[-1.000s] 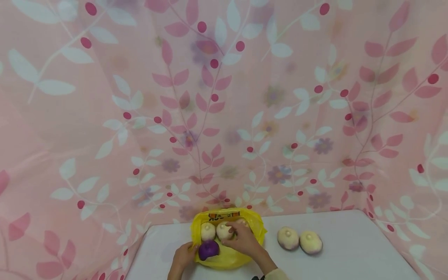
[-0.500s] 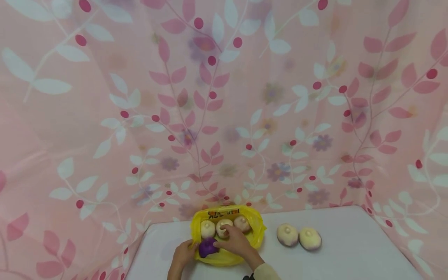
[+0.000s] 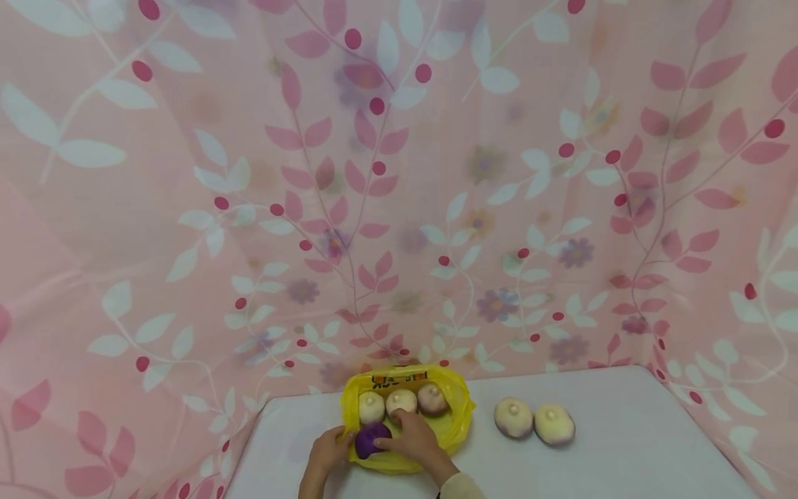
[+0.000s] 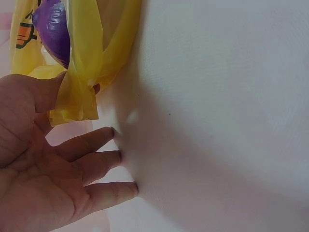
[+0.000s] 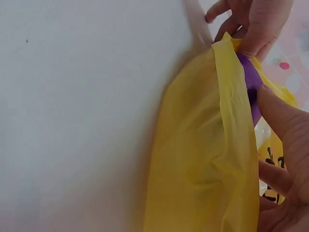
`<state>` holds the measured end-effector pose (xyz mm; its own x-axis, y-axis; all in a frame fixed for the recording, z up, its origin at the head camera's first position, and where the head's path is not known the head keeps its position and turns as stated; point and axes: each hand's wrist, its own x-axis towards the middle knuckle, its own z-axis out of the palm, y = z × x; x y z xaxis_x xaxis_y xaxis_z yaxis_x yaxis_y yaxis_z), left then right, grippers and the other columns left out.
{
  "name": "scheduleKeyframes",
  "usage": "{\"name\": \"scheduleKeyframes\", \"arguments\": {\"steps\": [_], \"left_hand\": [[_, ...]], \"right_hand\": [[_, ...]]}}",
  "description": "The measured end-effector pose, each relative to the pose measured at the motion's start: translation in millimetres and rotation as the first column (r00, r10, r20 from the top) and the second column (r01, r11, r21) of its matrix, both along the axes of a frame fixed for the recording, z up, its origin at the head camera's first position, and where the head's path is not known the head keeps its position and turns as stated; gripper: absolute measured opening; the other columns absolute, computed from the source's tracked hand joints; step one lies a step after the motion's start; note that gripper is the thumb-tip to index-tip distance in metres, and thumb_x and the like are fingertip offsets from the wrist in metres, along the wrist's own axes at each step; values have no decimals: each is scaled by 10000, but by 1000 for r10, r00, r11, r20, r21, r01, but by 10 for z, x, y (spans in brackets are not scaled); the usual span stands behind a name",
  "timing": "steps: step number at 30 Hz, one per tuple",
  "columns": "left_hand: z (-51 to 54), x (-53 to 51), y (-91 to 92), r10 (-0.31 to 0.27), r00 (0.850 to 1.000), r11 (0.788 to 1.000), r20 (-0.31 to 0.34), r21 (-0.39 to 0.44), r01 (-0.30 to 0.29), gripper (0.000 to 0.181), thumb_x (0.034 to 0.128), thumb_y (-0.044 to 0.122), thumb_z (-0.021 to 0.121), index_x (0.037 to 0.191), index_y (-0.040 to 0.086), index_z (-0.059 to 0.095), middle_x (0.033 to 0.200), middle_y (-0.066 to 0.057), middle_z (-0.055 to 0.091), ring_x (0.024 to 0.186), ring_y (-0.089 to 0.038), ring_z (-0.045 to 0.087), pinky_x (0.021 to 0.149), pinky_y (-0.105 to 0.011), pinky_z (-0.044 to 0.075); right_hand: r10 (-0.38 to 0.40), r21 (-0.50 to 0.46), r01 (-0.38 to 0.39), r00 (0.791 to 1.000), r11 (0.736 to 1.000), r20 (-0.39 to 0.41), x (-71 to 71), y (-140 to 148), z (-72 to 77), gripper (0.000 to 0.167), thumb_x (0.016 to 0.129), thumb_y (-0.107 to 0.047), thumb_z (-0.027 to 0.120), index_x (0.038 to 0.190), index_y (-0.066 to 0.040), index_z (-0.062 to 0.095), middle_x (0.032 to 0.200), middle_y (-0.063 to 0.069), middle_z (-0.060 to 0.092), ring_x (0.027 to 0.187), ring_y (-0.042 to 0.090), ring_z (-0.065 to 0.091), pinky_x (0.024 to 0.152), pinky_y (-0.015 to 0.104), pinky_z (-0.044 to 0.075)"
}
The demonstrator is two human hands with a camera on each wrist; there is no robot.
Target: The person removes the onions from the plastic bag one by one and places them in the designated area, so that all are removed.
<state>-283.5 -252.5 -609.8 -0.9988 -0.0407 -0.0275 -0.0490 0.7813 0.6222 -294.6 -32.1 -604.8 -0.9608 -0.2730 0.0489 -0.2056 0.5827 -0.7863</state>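
Observation:
A yellow plastic bag [image 3: 458, 433] lies with its mouth spread open. Inside, several turnip-like cream things with nubs, such as the middle one [image 3: 400, 400], form a back row. A glossy purple round thing [image 3: 369, 441] sits at the front left of the bag. My left hand [image 3: 328, 450] pinches the bag's left edge between thumb and forefinger; its other fingers [image 4: 104, 188] stretch out. Over the bag's mouth, my right hand [image 3: 414, 438] has its thumb [image 5: 273, 104] against the purple thing, with the fingers spread apart near the middle turnip-like thing.
Two more turnip-like things, a left one [image 3: 514, 418] and a right one [image 3: 554, 425], lie side by side on the white table [image 3: 623, 443], right of the bag. A pink floral cloth [image 3: 399, 277] hangs behind the table.
My right hand has moved left and toward me, from over the right-hand turnip-like thing to the purple one. That right-hand thing now shows fully. My left hand keeps its pinch on the bag.

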Motion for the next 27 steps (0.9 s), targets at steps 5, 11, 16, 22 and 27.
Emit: {"name": "scheduleKeyframes", "arguments": {"steps": [5,11,16,22,27], "left_hand": [[19,-12,-7,-3,999,1000,42,29,2,227,969,235,611,984,27,700,871,-82,635,795,-234,543,747,-468,453],[-21,-28,-16,-13,998,1000,55,-4,13,197,985,223,595,958,54,694,842,-48,614,778,-217,527,720,-438,440],[-31,-47,-21,-10,998,1000,59,4,9,195,982,228,596,942,61,688,835,-47,606,790,-218,530,740,-458,446],[-11,-24,-13,-17,999,1000,34,-3,17,269,975,243,605,1056,7,708,944,-130,671,866,-288,591,825,-540,468],[-15,-26,-27,-7,999,1000,32,-11,7,305,973,247,609,1095,-18,699,1025,-185,683,963,-371,619,883,-578,449]], "right_hand": [[-27,56,25,999,998,42,13,-60,-41,765,762,-586,772,1251,-20,611,1181,145,658,1074,346,613,896,530,474],[12,64,-18,995,998,95,2,-95,-100,774,765,-622,749,1261,-48,595,1145,115,660,1045,325,617,869,526,487],[82,34,-85,993,996,86,2,-83,-112,614,794,-567,754,1187,-120,602,1025,-2,653,933,225,621,796,457,505],[88,45,-90,996,995,30,9,-41,-110,595,802,-539,757,1205,-129,604,1082,21,672,985,235,636,829,446,512],[61,62,-60,998,996,-5,5,20,-94,627,782,-557,763,1196,-111,613,1072,39,680,970,257,647,822,453,516]]}}
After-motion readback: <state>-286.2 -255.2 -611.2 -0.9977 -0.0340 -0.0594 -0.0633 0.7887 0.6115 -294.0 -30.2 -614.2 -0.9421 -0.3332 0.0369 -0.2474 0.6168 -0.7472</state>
